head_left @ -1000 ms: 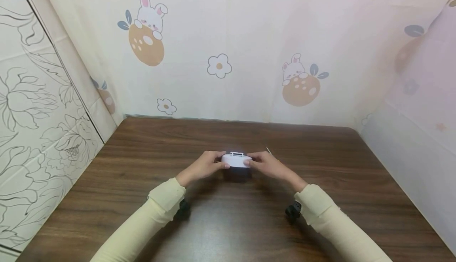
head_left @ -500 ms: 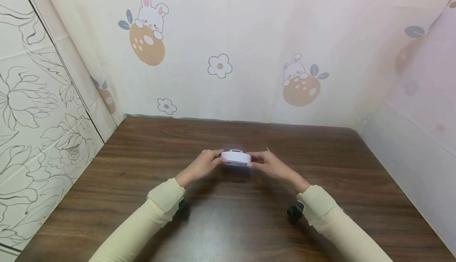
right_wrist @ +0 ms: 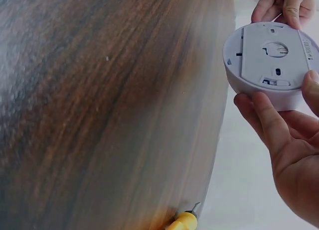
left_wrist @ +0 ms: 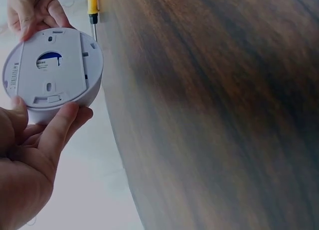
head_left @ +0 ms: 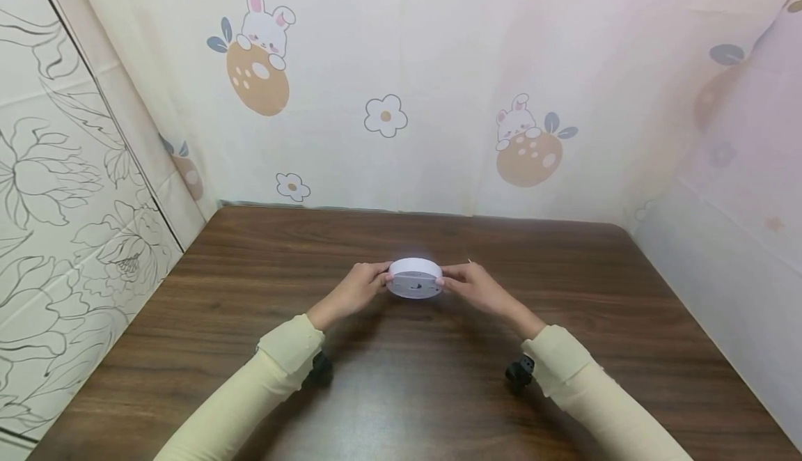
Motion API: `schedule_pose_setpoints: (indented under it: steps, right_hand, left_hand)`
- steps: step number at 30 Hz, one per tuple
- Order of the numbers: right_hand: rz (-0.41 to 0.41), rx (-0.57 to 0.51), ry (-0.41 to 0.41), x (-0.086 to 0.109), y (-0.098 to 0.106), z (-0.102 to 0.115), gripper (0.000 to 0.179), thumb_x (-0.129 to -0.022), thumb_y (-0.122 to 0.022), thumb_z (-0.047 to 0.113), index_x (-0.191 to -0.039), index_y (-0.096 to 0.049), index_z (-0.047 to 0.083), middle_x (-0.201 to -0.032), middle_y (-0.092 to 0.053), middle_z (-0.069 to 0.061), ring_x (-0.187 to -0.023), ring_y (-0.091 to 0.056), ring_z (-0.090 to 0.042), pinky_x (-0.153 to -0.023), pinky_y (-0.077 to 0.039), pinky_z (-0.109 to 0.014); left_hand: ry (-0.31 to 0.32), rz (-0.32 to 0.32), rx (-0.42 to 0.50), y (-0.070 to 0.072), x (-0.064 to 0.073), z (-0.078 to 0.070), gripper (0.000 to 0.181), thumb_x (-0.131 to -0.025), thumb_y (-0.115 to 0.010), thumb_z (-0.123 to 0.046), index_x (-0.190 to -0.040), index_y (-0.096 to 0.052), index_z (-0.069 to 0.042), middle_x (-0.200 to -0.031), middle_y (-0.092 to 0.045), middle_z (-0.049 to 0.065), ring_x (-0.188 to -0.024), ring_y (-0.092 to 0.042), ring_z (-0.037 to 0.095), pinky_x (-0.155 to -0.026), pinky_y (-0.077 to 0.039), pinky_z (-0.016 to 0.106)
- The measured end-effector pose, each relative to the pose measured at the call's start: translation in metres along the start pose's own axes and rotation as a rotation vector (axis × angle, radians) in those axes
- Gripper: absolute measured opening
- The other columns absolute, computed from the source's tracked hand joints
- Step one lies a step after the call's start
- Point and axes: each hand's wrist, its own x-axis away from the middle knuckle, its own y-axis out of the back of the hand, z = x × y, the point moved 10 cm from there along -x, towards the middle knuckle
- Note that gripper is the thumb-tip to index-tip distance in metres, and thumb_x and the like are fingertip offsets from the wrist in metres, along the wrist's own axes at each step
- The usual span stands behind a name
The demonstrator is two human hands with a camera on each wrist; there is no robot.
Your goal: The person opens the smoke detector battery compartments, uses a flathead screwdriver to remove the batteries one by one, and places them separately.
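Note:
Near the table's middle in the head view, both hands hold up a round white smoke alarm. Its flat back faces the person, with a slotted mounting plate, a round hole in the plate and a small printed label. My left hand grips the left rim, thumb on the back edge and fingers around the side. Opposite it, my right hand pinches the right rim the same way. The front of the alarm is turned away and hidden.
A screwdriver with a yellow handle lies on the brown wooden table beyond the right hand, mostly hidden by it in the head view. A printed curtain hangs behind the table's far edge. Dark wrist cameras hang below both cuffs.
The smoke alarm has been tilted between the hands, so its back has come round to face the person. Both hands stay in nearly the same place, with the grip slightly shifted.

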Motion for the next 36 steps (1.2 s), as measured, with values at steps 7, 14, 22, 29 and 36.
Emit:
schedule_pose_setpoints:
  steps: [7,14,22,29,36]
  right_hand:
    - [-0.023,-0.055,0.001,-0.001,0.002,0.000,0.043,-0.086,-0.054,0.034,-0.117,-0.056,0.005,-0.108,-0.061,-0.008,-0.089,-0.060,-0.014,-0.078,-0.051,-0.031]
    - [0.004,-0.179,0.054,-0.001,-0.002,0.006,0.037,-0.089,-0.051,0.023,-0.108,-0.058,-0.008,-0.099,-0.062,-0.020,-0.083,-0.063,-0.022,-0.073,-0.052,-0.040]
    - [0.001,-0.230,-0.019,-0.005,-0.005,0.003,0.032,-0.090,-0.049,0.019,-0.102,-0.060,-0.009,-0.087,-0.063,-0.018,-0.075,-0.063,-0.027,-0.070,-0.052,-0.043]
    - [-0.034,-0.223,-0.099,-0.007,-0.004,-0.004,0.035,-0.090,-0.049,0.026,-0.094,-0.063,-0.006,-0.074,-0.061,-0.013,-0.068,-0.062,-0.028,-0.067,-0.053,-0.044]
    - [-0.024,-0.237,-0.120,-0.009,-0.006,-0.003,0.040,-0.091,-0.047,0.029,-0.087,-0.063,-0.008,-0.069,-0.061,-0.015,-0.063,-0.061,-0.032,-0.063,-0.052,-0.046]
  left_hand:
    - [0.009,-0.012,0.084,0.000,-0.001,0.001,0.034,-0.091,-0.043,-0.007,-0.122,-0.047,0.004,-0.113,-0.056,0.017,-0.095,-0.058,0.021,-0.074,-0.052,0.027]
    - [0.013,-0.053,0.154,0.003,-0.001,0.000,0.028,-0.090,-0.044,-0.001,-0.115,-0.052,0.009,-0.102,-0.060,0.020,-0.086,-0.061,0.022,-0.070,-0.053,0.030]
    - [0.060,-0.110,0.244,0.010,0.002,0.004,0.027,-0.090,-0.046,-0.003,-0.113,-0.054,0.010,-0.098,-0.061,0.022,-0.077,-0.063,0.023,-0.069,-0.054,0.036]
    - [0.161,-0.148,0.298,0.013,0.003,0.014,0.026,-0.089,-0.050,-0.008,-0.110,-0.057,0.007,-0.097,-0.062,0.018,-0.073,-0.063,0.018,-0.065,-0.054,0.032]
    - [0.239,-0.166,0.352,0.013,0.006,0.023,0.026,-0.088,-0.052,-0.011,-0.107,-0.059,0.005,-0.091,-0.062,0.016,-0.068,-0.063,0.018,-0.062,-0.055,0.032]
